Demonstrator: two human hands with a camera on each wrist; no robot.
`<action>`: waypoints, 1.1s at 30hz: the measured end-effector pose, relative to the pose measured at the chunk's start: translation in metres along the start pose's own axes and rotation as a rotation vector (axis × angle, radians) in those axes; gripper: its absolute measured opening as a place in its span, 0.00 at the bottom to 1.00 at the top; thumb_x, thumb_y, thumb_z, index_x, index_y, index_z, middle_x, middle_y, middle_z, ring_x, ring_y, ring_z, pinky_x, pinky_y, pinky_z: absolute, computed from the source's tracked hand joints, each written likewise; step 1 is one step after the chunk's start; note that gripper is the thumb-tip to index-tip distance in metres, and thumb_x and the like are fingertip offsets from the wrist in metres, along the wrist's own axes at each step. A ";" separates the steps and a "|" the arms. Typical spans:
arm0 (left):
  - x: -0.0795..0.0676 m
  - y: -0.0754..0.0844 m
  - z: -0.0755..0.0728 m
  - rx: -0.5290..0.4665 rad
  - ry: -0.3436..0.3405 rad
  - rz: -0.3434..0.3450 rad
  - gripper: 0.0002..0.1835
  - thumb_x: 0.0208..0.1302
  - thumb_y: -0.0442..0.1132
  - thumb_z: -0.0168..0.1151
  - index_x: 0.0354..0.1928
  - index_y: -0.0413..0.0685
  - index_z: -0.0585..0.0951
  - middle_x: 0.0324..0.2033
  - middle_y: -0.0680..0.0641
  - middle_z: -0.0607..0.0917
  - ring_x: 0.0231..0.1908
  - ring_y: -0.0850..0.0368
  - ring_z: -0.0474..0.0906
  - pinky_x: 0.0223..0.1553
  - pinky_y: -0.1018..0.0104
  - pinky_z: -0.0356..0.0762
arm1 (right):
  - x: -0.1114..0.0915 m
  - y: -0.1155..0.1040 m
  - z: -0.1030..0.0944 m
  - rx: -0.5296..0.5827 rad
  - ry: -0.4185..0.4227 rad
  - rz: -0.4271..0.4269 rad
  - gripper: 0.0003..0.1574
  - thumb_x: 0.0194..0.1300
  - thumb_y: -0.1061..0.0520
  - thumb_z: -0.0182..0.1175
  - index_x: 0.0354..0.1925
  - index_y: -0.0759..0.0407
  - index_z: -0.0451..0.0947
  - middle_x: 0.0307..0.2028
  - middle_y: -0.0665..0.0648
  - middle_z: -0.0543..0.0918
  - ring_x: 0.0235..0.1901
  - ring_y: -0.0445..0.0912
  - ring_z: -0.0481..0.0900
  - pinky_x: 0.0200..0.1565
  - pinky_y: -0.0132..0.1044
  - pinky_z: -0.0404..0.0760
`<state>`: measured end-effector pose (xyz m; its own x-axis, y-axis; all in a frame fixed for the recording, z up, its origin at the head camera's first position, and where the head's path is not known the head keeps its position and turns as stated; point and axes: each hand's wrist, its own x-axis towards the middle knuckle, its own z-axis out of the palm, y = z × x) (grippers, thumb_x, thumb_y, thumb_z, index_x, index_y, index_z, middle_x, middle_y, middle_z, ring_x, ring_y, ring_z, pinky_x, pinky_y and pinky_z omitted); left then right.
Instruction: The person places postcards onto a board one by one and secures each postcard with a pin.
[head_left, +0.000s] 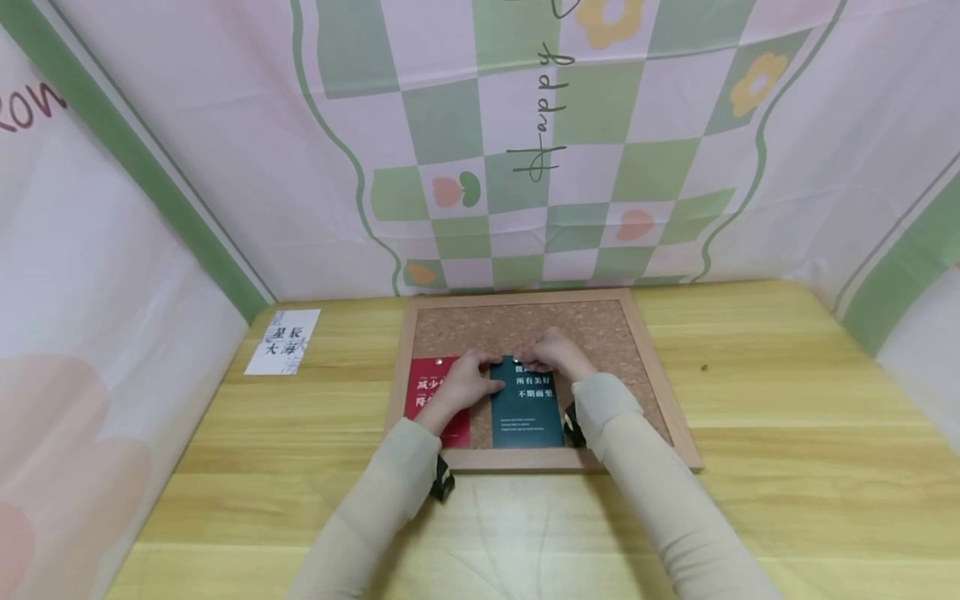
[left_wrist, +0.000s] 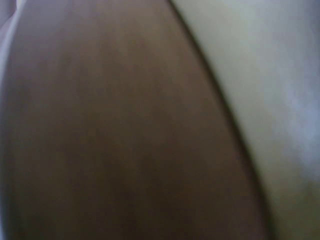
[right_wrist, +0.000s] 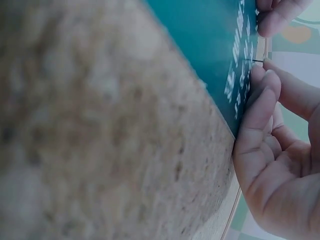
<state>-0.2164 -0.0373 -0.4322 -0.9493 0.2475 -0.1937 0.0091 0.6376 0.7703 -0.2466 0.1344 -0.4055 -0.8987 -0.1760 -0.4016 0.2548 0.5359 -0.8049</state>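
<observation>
A dark green card [head_left: 527, 421] with white lettering lies upright on a wood-framed cork board [head_left: 517, 321]. Thumb and fingertips of my left hand [head_left: 462, 385] press on its upper left edge. At the card's top edge my right hand [head_left: 553, 352] pinches a thumbtack [head_left: 517, 359]; in the right wrist view the tack's thin needle [right_wrist: 257, 60] points at the card. Left of it, a red card [head_left: 456, 433] is held by a silver thumbtack [head_left: 438, 362] and is partly covered by my left hand. The left wrist view shows only the blurred board frame [left_wrist: 130, 120] and tabletop.
A white card [head_left: 282, 342] with black characters lies at the far left of the wooden table [head_left: 787, 400]. A small dark speck [head_left: 703, 367] is right of the board. Printed cloth [head_left: 442, 125] hangs behind and at both sides.
</observation>
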 end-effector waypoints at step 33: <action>-0.002 0.001 -0.001 -0.013 -0.003 0.000 0.22 0.62 0.37 0.64 0.58 0.43 0.77 0.57 0.41 0.75 0.59 0.47 0.72 0.64 0.53 0.70 | -0.002 -0.005 0.002 -0.048 0.036 0.047 0.11 0.64 0.59 0.59 0.24 0.60 0.76 0.17 0.48 0.76 0.20 0.38 0.75 0.27 0.27 0.78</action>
<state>-0.2149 -0.0378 -0.4308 -0.9483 0.2500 -0.1957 0.0051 0.6283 0.7780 -0.2451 0.1306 -0.4016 -0.8988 -0.1200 -0.4217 0.2803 0.5822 -0.7632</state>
